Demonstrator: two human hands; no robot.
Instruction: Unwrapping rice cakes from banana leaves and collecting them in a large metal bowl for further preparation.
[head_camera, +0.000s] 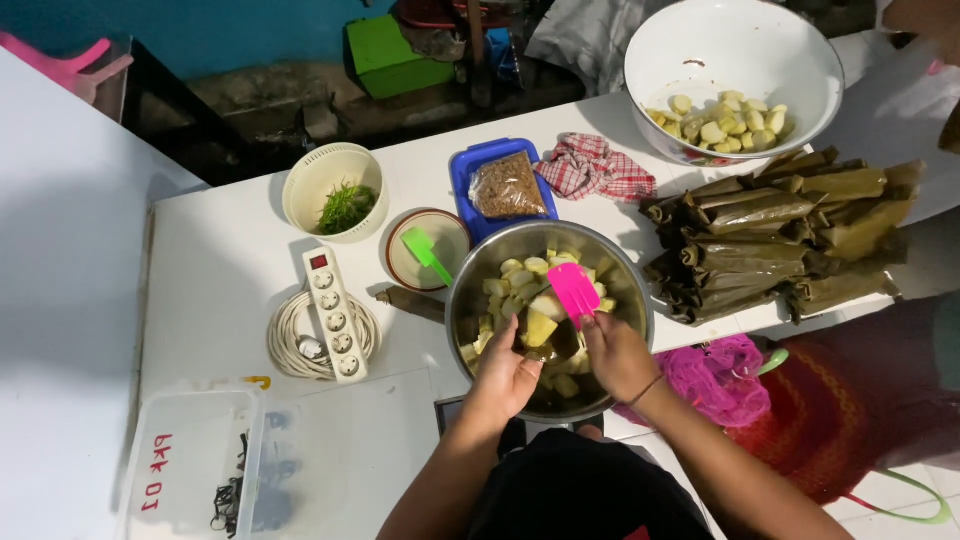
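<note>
Right now my right hand (618, 352) grips a pink plastic scraper (574, 290) over the round steel bowl (470, 290) of pale chunks; my left hand (508, 375) pinches one. I reckon slippery pieces could flick out.

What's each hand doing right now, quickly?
Left hand: closed on a pale food chunk over the steel bowl.
Right hand: closed, holding the pink scraper.

White table (230, 250) against a blue wall (220, 30), tiled floor (900, 490).
</note>
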